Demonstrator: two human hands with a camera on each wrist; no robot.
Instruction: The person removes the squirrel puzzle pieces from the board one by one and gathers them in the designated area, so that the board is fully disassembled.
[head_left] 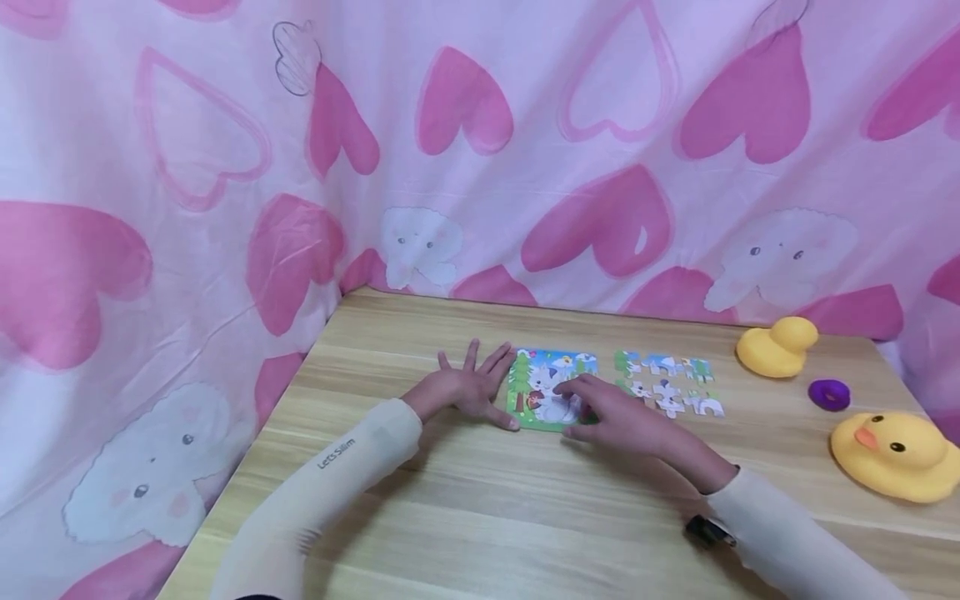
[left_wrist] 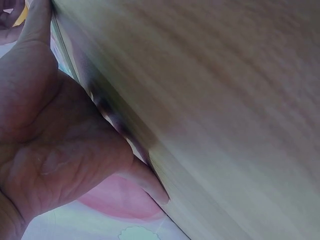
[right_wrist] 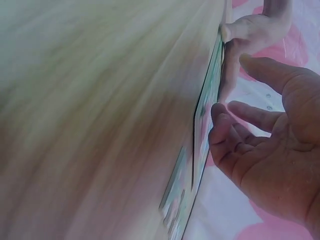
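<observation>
A colourful jigsaw puzzle board (head_left: 528, 422) with a white cartoon animal lies flat on the wooden table. Along its left side rests my left hand (head_left: 474, 390), fingers spread wide on the table and thumb near the board's lower left corner. My right hand (head_left: 618, 417) is over the board's right part, covering some of the picture. In the right wrist view the right fingers (right_wrist: 232, 135) are loosely bent close to the board, and the thumb stands apart; no piece shows between them. Right of the board lie several loose puzzle pieces (head_left: 666, 396) in two rough rows.
Two yellow toy ducks (head_left: 776, 350) stand at the table's right side, with a purple ring (head_left: 829, 395) between them. A pink curtain (head_left: 465, 183) with hearts hangs behind and to the left of the wooden table (head_left: 480, 525).
</observation>
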